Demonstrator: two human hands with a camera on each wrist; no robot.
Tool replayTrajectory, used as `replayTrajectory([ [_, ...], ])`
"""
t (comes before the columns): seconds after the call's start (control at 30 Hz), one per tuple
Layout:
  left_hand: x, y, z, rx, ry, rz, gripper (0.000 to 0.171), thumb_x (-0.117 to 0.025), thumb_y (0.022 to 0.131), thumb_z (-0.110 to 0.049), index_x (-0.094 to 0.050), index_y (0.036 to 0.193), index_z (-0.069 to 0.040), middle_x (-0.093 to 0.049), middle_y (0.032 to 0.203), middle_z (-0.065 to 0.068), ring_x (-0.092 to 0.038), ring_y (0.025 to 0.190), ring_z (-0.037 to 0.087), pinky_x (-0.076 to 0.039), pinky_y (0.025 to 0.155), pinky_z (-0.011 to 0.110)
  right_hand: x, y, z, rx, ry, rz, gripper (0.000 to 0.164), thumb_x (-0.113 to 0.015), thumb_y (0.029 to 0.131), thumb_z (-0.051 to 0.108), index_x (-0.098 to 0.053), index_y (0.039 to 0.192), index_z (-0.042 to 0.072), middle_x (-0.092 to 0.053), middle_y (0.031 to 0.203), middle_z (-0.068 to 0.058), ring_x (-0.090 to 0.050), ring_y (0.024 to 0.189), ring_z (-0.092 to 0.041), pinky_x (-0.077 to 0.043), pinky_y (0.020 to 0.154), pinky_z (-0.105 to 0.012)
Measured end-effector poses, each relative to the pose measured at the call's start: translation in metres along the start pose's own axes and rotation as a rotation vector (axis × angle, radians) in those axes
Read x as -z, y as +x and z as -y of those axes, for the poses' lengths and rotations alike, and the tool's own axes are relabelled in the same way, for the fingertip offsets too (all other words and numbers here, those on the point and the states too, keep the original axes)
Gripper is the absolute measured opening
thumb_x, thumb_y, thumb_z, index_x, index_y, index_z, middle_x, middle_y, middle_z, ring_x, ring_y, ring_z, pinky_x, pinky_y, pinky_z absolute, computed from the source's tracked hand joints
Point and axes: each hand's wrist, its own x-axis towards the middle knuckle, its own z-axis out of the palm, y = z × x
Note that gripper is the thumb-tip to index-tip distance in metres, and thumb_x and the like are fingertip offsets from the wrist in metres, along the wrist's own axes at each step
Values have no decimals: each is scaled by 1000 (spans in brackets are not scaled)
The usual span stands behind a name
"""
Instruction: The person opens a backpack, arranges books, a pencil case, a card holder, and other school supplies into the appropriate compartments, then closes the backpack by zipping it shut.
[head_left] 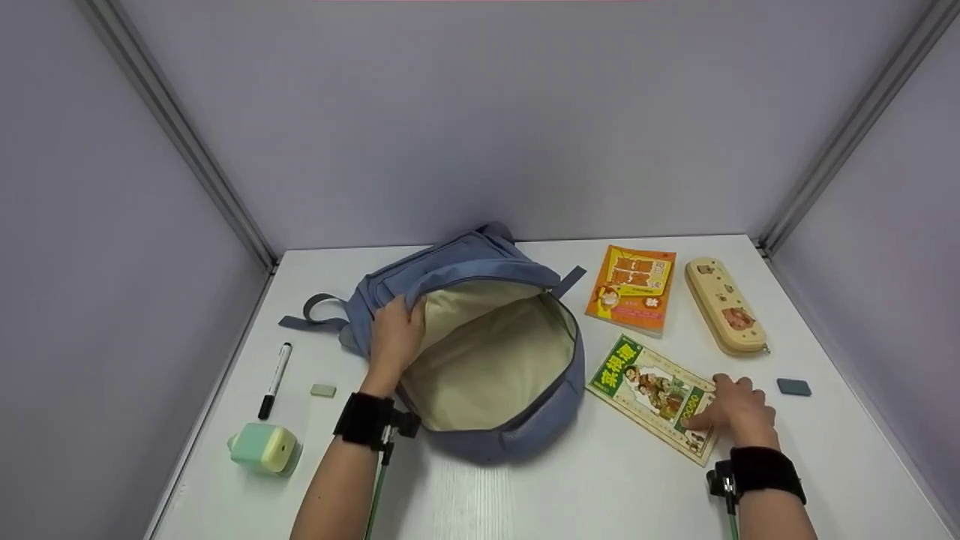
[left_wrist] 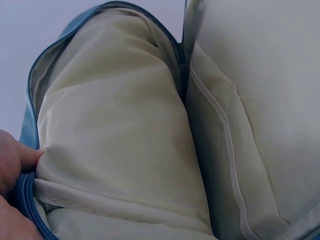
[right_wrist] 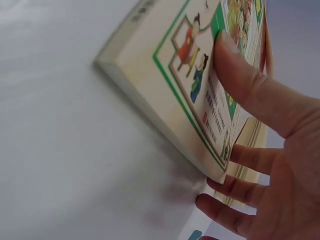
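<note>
In the head view we see the blue backpack (head_left: 487,360) lying unzipped at the centre of the frame, its cream lining showing. Our left hand (head_left: 396,337), left of centre, pinches the rim of its opening between thumb and fingers, and the left wrist view shows that grasp at its left edge. Our right hand (head_left: 739,412), at the lower right, is at the illustrated book (head_left: 652,390), which lies just beside the backpack: the thumb rests on the cover and the other fingers spread along the edge. We cannot tell whether they pinch it. Above that book we find an orange book (head_left: 634,291), with a yellow pencil case (head_left: 726,306) to its right and a blue eraser (head_left: 793,387) farther down. At the lower left we have a marker (head_left: 275,381), a pale green eraser (head_left: 323,391) and a green-and-yellow sharpener (head_left: 262,448) on the white table (head_left: 562,495).
</note>
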Motion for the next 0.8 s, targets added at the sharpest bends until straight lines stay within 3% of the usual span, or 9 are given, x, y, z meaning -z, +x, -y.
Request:
replayTrajectory([
  [0.2, 1, -1, 0, -8, -20, 8, 35, -55, 101, -23, -46, 70, -10, -43, 59, 4, -53, 59, 29, -44, 60, 48, 0, 0, 7, -24, -8, 14, 115, -90, 62, 52, -30, 127, -23, -28, 115, -50, -30, 111, -64, -29, 92, -71],
  [0.33, 0, -1, -1, -16, -23, -5, 36, -57, 100, -22, -43, 68, -12, -36, 58, -2, -45, 56, 24, -43, 60, 46, 0, -1, 9, -44, 15, 7, 113, -90, 63, 49, -27, 124, -23, -29, 112, -48, -33, 109, -62, -33, 90, -69],
  [0.43, -1, -2, -1, -25, -28, -12, 35, -58, 99, -20, -44, 68, -11, -36, 58, -1, -46, 57, 25, -44, 60, 48, 4, -2, 10, -56, 48, 8, 98, -87, 72, 36, -27, 123, -22, -39, 107, -43, -45, 100, -54, -42, 82, -61],
  [0.53, -2, -2, 0, -33, -27, -17, 34, -59, 98, -20, -46, 69, -9, -41, 60, 3, -50, 59, 29, -45, 61, 50, 13, -3, 11, -52, 93, 23, 70, -75, 85, 16, -30, 121, -22, -49, 97, -34, -56, 83, -41, -50, 70, -49],
  [0.63, -3, -2, 0, -38, -19, -26, 33, -59, 98, -20, -48, 70, -8, -47, 62, 7, -55, 62, 31, -46, 63, 52, 23, -7, 12, -24, 187, 49, 47, -63, 90, 2, -34, 119, -21, -53, 91, -29, -59, 72, -31, -54, 61, -41],
  [0.8, 0, -1, -1, -45, -17, -44, 34, -59, 98, -20, -46, 69, -9, -45, 60, 7, -54, 60, 32, -46, 60, 52, 37, -18, 14, 53, 427, 65, 37, -51, 94, -5, -36, 125, -20, -56, 94, -26, -65, 69, -23, -57, 60, -37],
])
